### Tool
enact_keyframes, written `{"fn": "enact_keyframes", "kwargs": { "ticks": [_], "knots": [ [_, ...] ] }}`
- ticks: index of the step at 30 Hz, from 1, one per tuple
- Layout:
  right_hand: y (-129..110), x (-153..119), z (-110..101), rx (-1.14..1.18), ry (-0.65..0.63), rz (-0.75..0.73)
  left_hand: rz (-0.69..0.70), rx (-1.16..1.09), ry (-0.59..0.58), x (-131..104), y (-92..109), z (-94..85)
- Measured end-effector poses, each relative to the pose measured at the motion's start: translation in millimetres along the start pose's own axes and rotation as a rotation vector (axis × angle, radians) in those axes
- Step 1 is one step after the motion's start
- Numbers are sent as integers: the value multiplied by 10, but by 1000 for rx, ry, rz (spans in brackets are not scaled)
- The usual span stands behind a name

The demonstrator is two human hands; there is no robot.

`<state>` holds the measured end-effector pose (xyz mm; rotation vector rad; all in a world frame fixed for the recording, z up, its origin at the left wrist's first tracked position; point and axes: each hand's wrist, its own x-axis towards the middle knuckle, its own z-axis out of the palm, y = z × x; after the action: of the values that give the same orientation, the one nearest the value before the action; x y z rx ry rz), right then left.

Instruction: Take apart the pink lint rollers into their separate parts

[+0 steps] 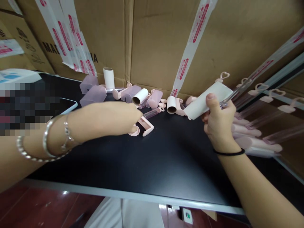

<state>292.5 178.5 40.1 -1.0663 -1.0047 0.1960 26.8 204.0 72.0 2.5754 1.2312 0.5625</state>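
My right hand [219, 118] is closed around a white lint roll [206, 99], thumb on top, tilted up to the right. A clear rod-like piece [234, 95] shows between this hand and the roll, partly hidden. My left hand [118, 117] reaches over the middle of the table, slightly blurred. Its fingers curl down onto a round pink piece [134, 131] and are mostly hidden behind the back of the hand. Right beside them lies a pink angled bracket [148, 126]. Behind it rests a clear purple handle [152, 113] with a heart-shaped loop.
Along the cardboard wall [154, 41] lie purple covers [93, 95], more pink parts and white rolls, one upright [109, 78]. Several lint rollers with heart loops [251, 139] stand in a row at right. A white-rimmed tray [68, 104] is at left. The black table's pale front edge [142, 194] is near me.
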Motion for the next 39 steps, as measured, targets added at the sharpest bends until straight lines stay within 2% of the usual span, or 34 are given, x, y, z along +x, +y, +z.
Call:
{"fn": "enact_keyframes", "kwargs": {
  "ticks": [1, 3, 4, 6, 8, 11, 13, 15, 18, 21, 24, 28, 30, 32, 34, 37, 39],
  "knots": [
    [-7, -16, 5, -3, -13, 6, 127, 117, -168, -57, -83, 65],
    [-17, -53, 14, -16, -38, 18, 344, 318, -245, -152, -202, 258],
    [-19, -70, 17, -21, -49, 19, 405, 388, -201, -190, -237, 357],
    [-14, -96, 20, -41, -73, 12, 438, 493, -114, -243, -280, 499],
    [1, -108, 20, -61, -97, 3, 373, 608, -70, -257, -323, 529],
    [25, -108, 16, -74, -118, 1, 189, 761, -83, -184, -459, 407],
    [32, -105, 15, -81, -132, 16, 47, 750, -110, -84, -589, 285],
    [33, -105, 19, -66, -149, 50, -66, 642, -130, 24, -714, 176],
    [37, -106, 31, 12, -197, 124, -110, 563, -55, 141, -831, 74],
    [58, -104, 40, 56, -271, 193, -137, 543, 31, 201, -853, 57],
    [78, -117, 48, 47, -364, 228, -146, 515, 90, 230, -790, 77],
    [29, -234, 98, 101, -460, 307, 56, 266, 107, 199, -522, 100],
    [-37, -342, 138, 190, -534, 374, 159, 27, 22, 143, -312, 157],
    [-113, -460, 176, 260, -626, 412, 253, -331, -129, 78, -95, 270],
    [-178, -557, 200, 275, -692, 400, 256, -514, -170, 29, 80, 411],
    [-226, -615, 196, 228, -723, 340, 178, -504, -92, 21, 197, 510],
    [-214, -587, 170, 149, -684, 287, 140, -409, -2, 45, 164, 418]
  ]
}}
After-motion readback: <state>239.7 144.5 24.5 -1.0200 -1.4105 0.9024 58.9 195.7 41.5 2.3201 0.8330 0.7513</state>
